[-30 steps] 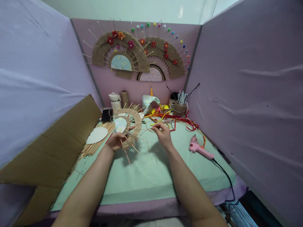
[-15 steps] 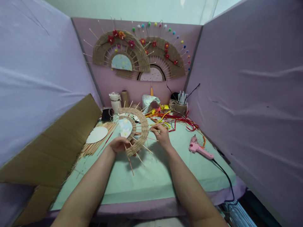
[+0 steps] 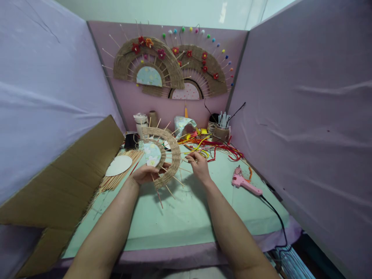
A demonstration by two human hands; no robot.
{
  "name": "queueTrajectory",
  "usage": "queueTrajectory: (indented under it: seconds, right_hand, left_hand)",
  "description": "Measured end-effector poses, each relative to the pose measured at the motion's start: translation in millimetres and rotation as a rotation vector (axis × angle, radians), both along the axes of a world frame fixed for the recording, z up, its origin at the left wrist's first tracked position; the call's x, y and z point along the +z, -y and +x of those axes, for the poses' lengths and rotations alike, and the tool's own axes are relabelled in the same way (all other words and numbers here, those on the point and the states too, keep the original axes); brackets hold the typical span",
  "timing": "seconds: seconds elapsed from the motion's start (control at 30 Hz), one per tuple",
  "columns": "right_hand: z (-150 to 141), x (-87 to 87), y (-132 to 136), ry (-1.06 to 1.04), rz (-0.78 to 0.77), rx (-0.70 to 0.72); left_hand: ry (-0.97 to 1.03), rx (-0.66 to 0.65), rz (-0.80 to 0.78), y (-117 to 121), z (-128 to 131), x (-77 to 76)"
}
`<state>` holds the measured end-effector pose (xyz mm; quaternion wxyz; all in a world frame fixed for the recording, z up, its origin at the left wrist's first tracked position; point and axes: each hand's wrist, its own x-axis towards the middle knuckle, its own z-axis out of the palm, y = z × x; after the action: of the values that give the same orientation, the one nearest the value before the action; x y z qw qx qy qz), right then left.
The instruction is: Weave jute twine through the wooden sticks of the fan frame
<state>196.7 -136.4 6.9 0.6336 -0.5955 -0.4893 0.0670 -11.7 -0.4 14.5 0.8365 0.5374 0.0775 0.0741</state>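
Note:
My left hand (image 3: 144, 174) grips the base of a half-round woven fan (image 3: 171, 155), made of brown twine wound over thin wooden sticks around a pale flowered centre. The fan stands tilted above the green table top (image 3: 186, 217). My right hand (image 3: 197, 164) is closed in a pinch on one of the sticks (image 3: 186, 159) poking out of the fan's right edge.
Two finished fans (image 3: 171, 66) with red flowers hang on the back wall. A pink glue gun (image 3: 245, 184) with a black cord lies at the right. A bundle of sticks (image 3: 122, 172), a white card and a cardboard sheet (image 3: 66, 174) lie at the left; cups, wires and scraps crowd the back.
The fan has turned more upright and shifted slightly right in my left hand. My right hand has closed in on its right edge and pinched a stick.

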Motion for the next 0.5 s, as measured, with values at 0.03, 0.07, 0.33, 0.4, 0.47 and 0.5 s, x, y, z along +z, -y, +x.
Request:
queueTrajectory:
  seconds: [0.03, 0.07, 0.33, 0.4, 0.47, 0.5]
  right_hand:
    - [0.2, 0.0, 0.2, -0.011, -0.001, 0.002]
    - [0.5, 0.0, 0.3, -0.024, -0.001, 0.001]
    - [-0.7, 3.5, 1.9, -0.078, 0.013, -0.010]
    - [-1.9, 5.7, 3.1, -0.082, 0.022, -0.018]
    - [-3.0, 7.9, 4.3, -0.091, 0.029, -0.022]
    - [-3.4, 8.8, 4.7, -0.103, 0.033, -0.020]
  left_hand:
    - [-0.005, 0.048, 0.015, 0.4, 0.0, 1.7]
    - [-0.011, 0.091, 0.029, 1.0, 0.3, 3.4]
    - [-0.054, 0.406, 0.074, -0.4, 3.3, 11.8]
    - [-0.069, 0.461, 0.019, -3.2, 2.3, 12.5]
    - [-0.116, 0.485, -0.042, -5.8, 1.0, 13.1]
    - [-0.141, 0.488, -0.070, -6.9, 0.3, 13.2]
